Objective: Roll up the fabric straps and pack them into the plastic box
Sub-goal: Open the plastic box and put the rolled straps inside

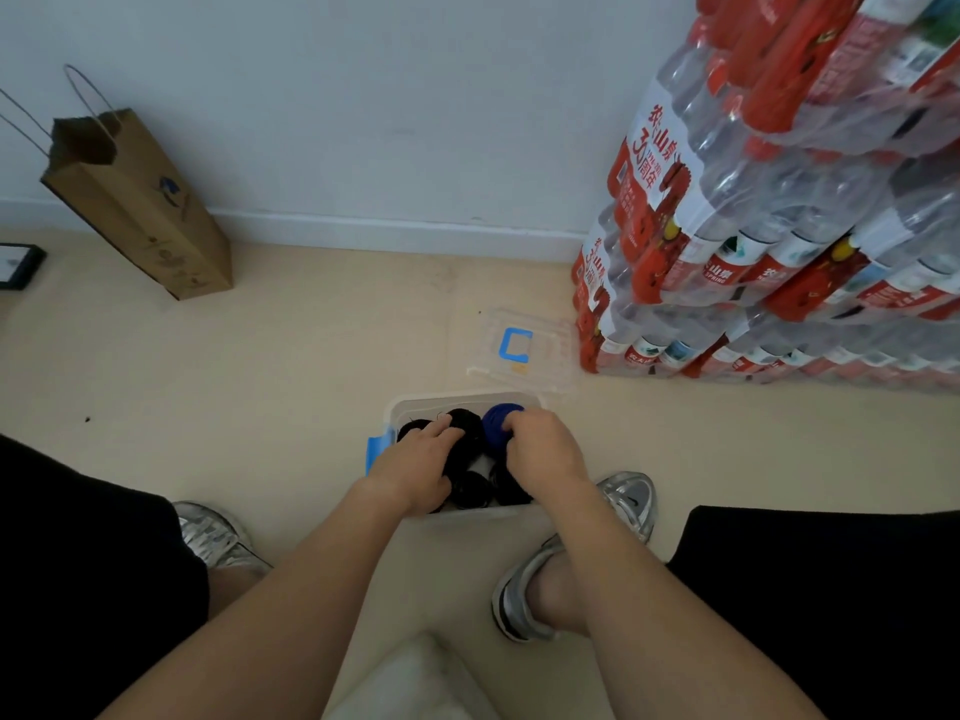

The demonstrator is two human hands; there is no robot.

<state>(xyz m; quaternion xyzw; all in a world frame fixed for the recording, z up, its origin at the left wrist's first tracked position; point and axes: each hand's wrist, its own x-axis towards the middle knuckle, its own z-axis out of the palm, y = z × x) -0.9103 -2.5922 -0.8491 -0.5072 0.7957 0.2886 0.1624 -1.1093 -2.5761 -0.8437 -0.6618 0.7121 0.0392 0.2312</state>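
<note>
A pale beige floor (311, 366) meets a plain white wall (363, 96), and my feed looks down on it from the wearer's head. A brown paper bag (140, 210) with thin cord handles leans against the wall on the left. On the right, shrink-wrapped packs of water bottles (779, 226) with red labels are stacked high. A clear lid (524, 350) with a blue handle lies flat on the floor just beside the lowest pack. Near it, closer to me, the plastic box (457, 402) sits open on the floor between the person's knees, a blue latch (378, 449) on its left end. Inside I can see several black rolled straps (467, 423) packed close together, and one blue rolled strap (496, 423) at the far right corner, touching the black ones. Both hands reach into the box. The left hand (415, 465) lies across the black rolls with its fingers nearly straight, pressing on them. The right hand (543, 449) has its fingers curled over the top of the blue rolled strap, gripping it. Bare forearms run back toward me, with dark shorts and silver trainers (213, 537) on either side.
</note>
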